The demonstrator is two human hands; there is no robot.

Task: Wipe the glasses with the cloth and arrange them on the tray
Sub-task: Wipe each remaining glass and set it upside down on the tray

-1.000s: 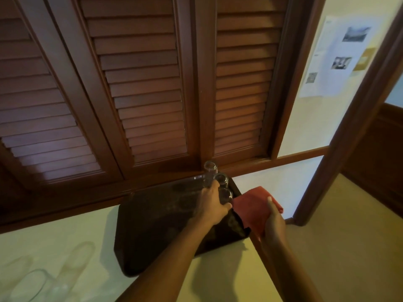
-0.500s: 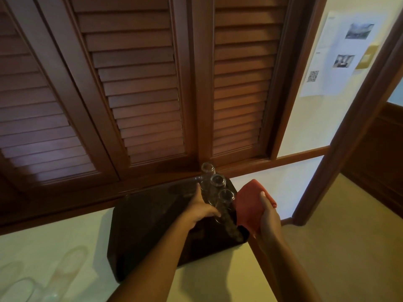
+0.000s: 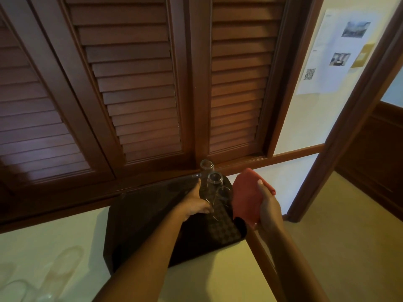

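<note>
Behind the counter point(image 3: 218, 280), dark louvered shutters point(image 3: 135, 83) fill most of the view. On the pale counter a dark tray point(image 3: 141, 225) is set, its right end near the counter's edge. Along the tray's right side three clear glasses are lined in a row: far glass point(image 3: 206, 165), middle glass point(image 3: 215, 178), near glass point(image 3: 223, 192). More glasses point(image 3: 43, 277), blurred, lie at the counter's lower left, well apart from the tray.

Step judged: placing a wiped glass into the row. The left hand point(image 3: 196, 203) is laid against the near glass, fingers point(image 3: 206, 209) curled at its base; whether it is gripped or just touched cannot be told. The red cloth point(image 3: 246, 199) is clamped in the right hand point(image 3: 267, 205), just beside the tray's right edge, apart from the glasses.

Next move, as judged: release of the near glass without knocking its neighbours, then a reach left for an unwiped glass.
</note>
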